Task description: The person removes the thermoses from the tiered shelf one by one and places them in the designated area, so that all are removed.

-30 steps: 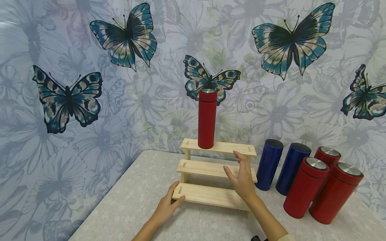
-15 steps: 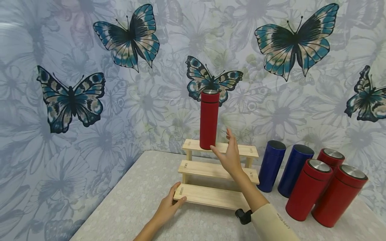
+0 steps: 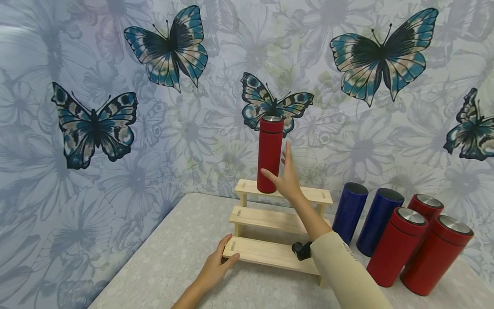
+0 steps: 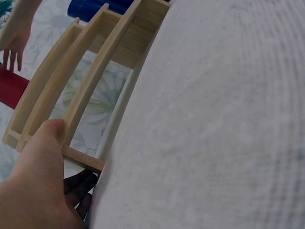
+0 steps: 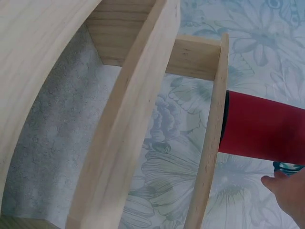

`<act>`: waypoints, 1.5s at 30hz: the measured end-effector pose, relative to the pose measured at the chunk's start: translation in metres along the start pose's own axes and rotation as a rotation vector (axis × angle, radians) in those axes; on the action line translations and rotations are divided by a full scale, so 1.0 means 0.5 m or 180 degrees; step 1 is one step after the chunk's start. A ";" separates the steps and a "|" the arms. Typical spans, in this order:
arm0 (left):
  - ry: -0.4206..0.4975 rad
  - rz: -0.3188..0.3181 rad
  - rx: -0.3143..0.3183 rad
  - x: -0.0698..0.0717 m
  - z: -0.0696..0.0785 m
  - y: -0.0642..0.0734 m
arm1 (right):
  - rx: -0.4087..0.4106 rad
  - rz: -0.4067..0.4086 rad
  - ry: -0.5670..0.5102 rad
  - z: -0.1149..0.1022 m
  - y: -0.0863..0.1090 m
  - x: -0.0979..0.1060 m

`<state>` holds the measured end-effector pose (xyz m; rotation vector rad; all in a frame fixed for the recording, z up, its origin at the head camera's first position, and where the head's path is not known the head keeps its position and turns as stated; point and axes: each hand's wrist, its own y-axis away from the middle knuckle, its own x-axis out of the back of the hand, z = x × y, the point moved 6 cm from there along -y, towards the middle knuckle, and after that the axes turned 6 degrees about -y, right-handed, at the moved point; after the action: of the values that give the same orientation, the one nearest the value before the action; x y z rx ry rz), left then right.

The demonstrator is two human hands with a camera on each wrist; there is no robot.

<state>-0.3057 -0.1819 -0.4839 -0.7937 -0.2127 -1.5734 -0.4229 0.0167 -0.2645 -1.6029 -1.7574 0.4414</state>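
A red thermos flask (image 3: 269, 148) with a silver lid stands upright on the left part of the top step of a three-tier wooden shelf stand (image 3: 266, 219). My left hand (image 3: 216, 267) grips the left end of the lowest step, thumb (image 4: 51, 129) on one side and fingers on the other. My right hand (image 3: 289, 182) is raised at the flask's right side, fingers straight and upward. In the head view its thumb crosses in front of the flask. The right wrist view shows a small gap between that hand (image 5: 289, 194) and the flask (image 5: 267, 129). Nothing is held in it.
Right of the stand are two blue flasks (image 3: 349, 212) (image 3: 380, 221) and three red ones (image 3: 397, 249) (image 3: 436, 257) (image 3: 426, 201), close together. A black wrist device (image 3: 302, 251) hangs over the lowest step. Butterfly-patterned cloth (image 3: 185, 141) backs the pale table (image 3: 154, 257).
My right hand has moved up and left from over the middle step to beside the red flask on top. My left hand keeps its grip on the stand. The view shifts slightly.
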 end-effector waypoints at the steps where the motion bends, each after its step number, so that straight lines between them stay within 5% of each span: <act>1: -0.0002 0.0007 -0.0001 0.001 0.001 0.000 | -0.0025 -0.0032 -0.0051 0.000 -0.003 0.000; 9: 0.0006 0.0000 0.0006 -0.001 0.002 0.002 | -0.0008 -0.0319 -0.0282 -0.006 -0.029 -0.006; 18: 0.0048 -0.0008 -0.0003 -0.003 -0.001 0.000 | -0.0201 -0.0167 -0.0207 -0.009 -0.044 -0.003; 27: 0.0070 0.0020 -0.0011 0.000 0.005 0.001 | 0.0218 0.0274 -0.0313 -0.025 0.000 0.008; 33: 0.0079 -0.0008 0.0006 -0.001 0.000 0.002 | 0.0459 0.0333 -0.0541 -0.082 0.047 0.022; 37: 0.0075 0.0005 0.0007 0.001 0.000 0.002 | 0.0651 0.0385 -0.0337 -0.109 0.081 0.043; 45: 0.0096 0.0012 -0.0018 0.000 0.001 0.001 | 0.0665 0.0560 -0.0698 -0.111 0.158 0.094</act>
<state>-0.3052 -0.1820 -0.4837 -0.7738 -0.1848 -1.5821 -0.3266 0.0643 -0.2661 -1.6122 -1.6681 0.8850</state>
